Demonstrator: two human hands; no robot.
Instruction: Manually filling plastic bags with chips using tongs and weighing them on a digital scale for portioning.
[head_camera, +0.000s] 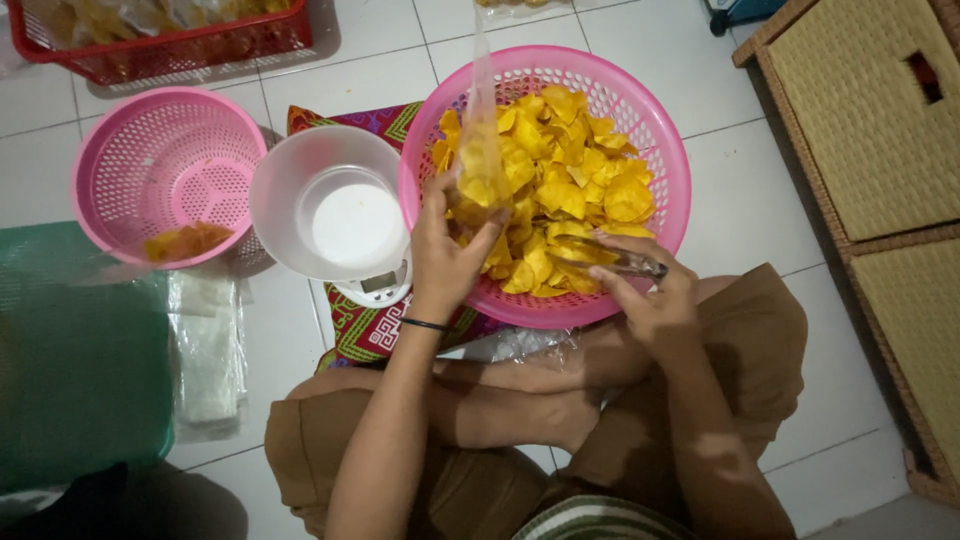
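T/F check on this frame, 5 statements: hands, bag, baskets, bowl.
1. The left hand holds a clear bag partly filled with yellow chips. True.
2. The right hand is bare of tools. False: it holds metal tongs at the chips.
3. The large pink basket is full of yellow chips. True.
4. The white bowl holds chips. False: it looks empty and sits on a small scale.
5. The small pink basket is on the person's right. False: it is on their left.

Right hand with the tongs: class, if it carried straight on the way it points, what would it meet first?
Most likely the yellow chips in the pink basket; the right hand aims its tongs leftward into them.
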